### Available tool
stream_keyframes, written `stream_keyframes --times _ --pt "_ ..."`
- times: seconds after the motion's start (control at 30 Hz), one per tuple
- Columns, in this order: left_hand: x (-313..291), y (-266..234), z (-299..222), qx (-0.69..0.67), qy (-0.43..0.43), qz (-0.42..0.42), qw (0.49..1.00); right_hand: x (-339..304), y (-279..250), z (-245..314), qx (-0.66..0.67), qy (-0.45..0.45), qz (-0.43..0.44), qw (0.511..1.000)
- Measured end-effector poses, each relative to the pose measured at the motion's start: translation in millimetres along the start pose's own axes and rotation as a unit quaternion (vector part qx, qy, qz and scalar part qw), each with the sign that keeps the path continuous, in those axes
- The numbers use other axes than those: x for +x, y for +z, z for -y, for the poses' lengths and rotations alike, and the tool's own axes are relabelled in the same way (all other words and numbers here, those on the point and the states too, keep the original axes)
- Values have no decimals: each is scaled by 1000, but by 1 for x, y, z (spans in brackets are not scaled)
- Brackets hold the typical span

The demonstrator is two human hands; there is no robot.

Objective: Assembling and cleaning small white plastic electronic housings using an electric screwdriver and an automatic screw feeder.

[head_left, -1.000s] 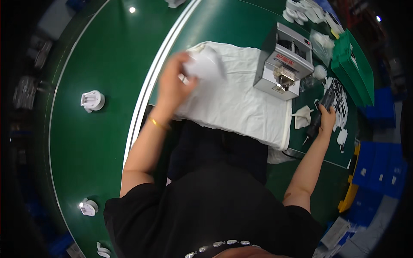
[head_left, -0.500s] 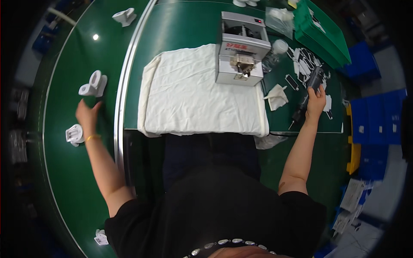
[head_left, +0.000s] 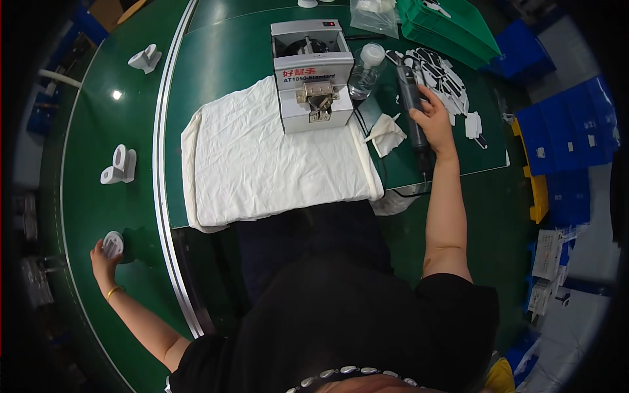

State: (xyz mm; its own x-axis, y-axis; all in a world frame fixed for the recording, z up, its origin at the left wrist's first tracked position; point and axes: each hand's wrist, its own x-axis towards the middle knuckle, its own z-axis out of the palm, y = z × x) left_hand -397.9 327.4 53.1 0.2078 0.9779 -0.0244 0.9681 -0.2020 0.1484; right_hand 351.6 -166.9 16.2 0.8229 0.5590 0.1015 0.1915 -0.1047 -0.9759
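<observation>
On the green surface at the left, my left hand closes its thumb and fingers on the edge of a white round plastic part. A similar white part, with a ring-shaped head, stands farther up that surface, and another white part lies beyond it. At the right of the table, my right hand grips a dark electric screwdriver, its bit pointing toward the near edge. Left of the screwdriver lies a crumpled white cloth.
A grey screw feeder stands on a spread white cloth. Beside it is a clear bottle. Several small white and black strips lie near a green bin. A metal rail divides the two surfaces; blue bins stand right.
My left hand has moved nearer to me and taken hold of the round white part. My right hand has shifted left with the screwdriver, and the whole view has turned slightly.
</observation>
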Motion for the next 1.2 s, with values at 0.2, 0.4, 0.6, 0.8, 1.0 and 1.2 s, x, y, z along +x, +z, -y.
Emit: stream_keyframes --times 0.2,0.4,0.6,0.8,1.0,1.2 --pt "0 1 -10 217 88 -94 968 19 11 -11 37 10 37 999" --pt "-30 0 -95 -17 0 3 1000 15 8 -9 4 5 -28 1000" --pt "-96 -15 -252 -559 170 34 811 15 18 -28 -48 -6 -1 999" --pt "-177 15 -373 -643 218 170 715 26 -14 -9 -314 29 -207 926" --pt "-193 68 -447 -679 223 276 642 34 -56 -44 -408 53 -207 887" --pt "-202 83 -454 -731 175 283 596 -14 22 43 -17 -69 -142 987"
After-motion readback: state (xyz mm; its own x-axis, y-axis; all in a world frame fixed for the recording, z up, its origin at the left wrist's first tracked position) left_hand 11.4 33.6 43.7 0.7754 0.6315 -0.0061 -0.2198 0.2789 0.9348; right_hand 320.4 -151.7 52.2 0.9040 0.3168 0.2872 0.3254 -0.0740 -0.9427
